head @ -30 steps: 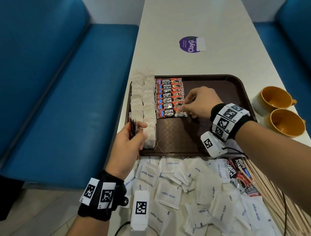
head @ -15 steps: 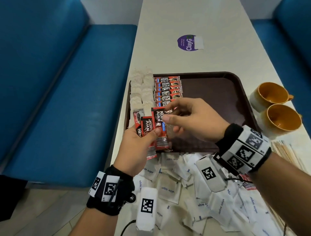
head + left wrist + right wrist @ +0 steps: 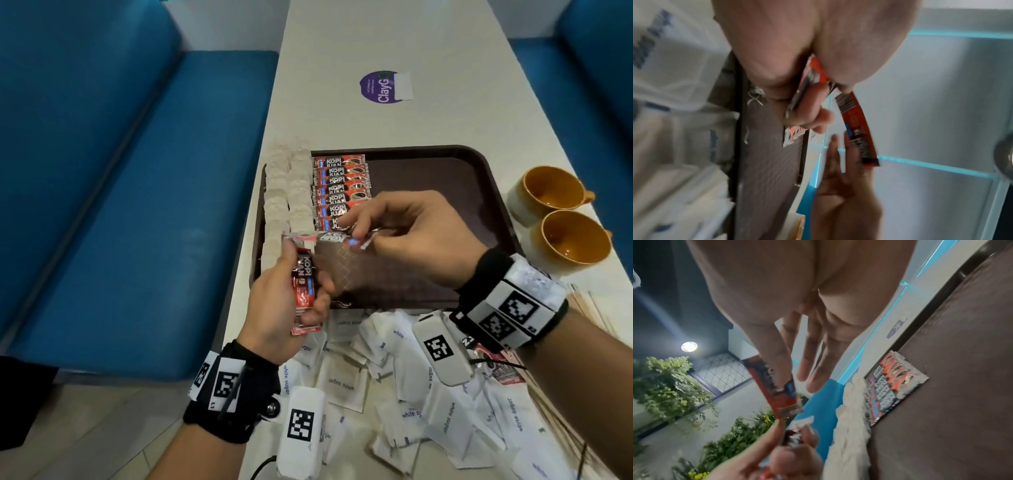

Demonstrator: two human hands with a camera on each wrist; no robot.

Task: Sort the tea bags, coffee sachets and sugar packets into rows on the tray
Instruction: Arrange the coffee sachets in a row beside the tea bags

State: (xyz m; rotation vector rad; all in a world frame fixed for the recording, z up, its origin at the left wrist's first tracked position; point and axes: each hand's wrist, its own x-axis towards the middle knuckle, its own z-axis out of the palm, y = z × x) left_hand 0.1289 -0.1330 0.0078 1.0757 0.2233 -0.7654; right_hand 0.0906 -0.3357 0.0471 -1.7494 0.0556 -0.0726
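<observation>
Left hand grips a small stack of red coffee sachets upright over the tray's near-left corner; count in the stack unclear, fingers cover most of it. Right hand pinches one coffee sachet by its end, thumb and forefinger, held flat just above the tray, other end touching the top of the left-hand stack. It is motion-blurred, print barely legible.

On the tray: row of coffee sachets overlapping, nearest ones partly hidden by the right hand. Left of it two columns of tea bags, the near end hidden behind the left hand; the far ones run over the tray's far-left rim.

White sugar packets lie in a loose heap on the bench near the tray's front edge, partly covered by wrist trackers. One more red sachet peeks out under the right wrist, mostly hidden.

Two orange cups on the bench right of the tray. Purple sticker farther back. Wooden sticks at the right edge, cut off.

Left wrist view heavily blurred.
</observation>
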